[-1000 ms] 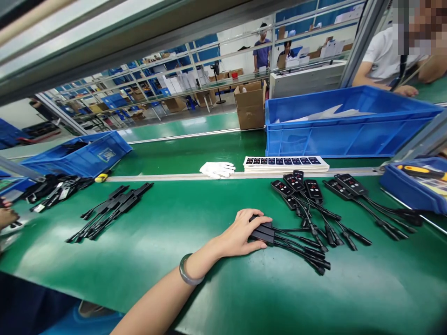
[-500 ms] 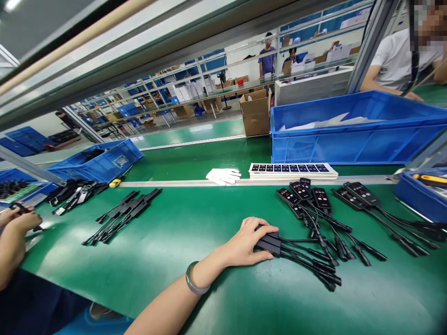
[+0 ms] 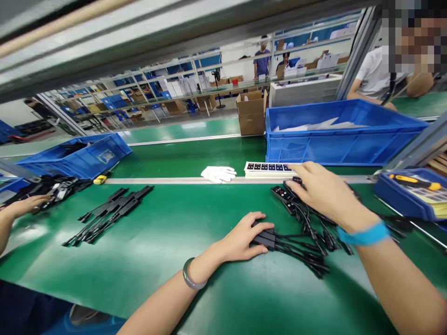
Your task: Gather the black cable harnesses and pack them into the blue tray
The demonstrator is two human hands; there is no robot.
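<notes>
My left hand (image 3: 244,238), with a bangle on its wrist, is curled round a bunch of black cabled control boxes (image 3: 266,238) lying on the green bench (image 3: 181,279). Their black cables (image 3: 307,260) fan out to the right. My right hand (image 3: 323,193), slightly blurred and with a blue wristband, hangs over a heap of black keypad controllers (image 3: 282,193). Its fingers are stretched out at the near edge of a stack of printed label sheets (image 3: 267,166), covering the right part of that stack. I see nothing held in it.
A white glove (image 3: 219,174) lies left of the sheets. More cabled boxes (image 3: 122,204) rest to the left, near a co-worker's hand (image 3: 30,204) on a dark pile. Blue bins (image 3: 314,146) line the back; a smaller blue tray (image 3: 398,190) holds a yellow-handled tool (image 3: 415,182).
My right hand has come into view from the right, above the keypad controllers. My left hand stays on the boxes. The co-worker's hand has moved to the dark pile, and the view has shifted slightly.
</notes>
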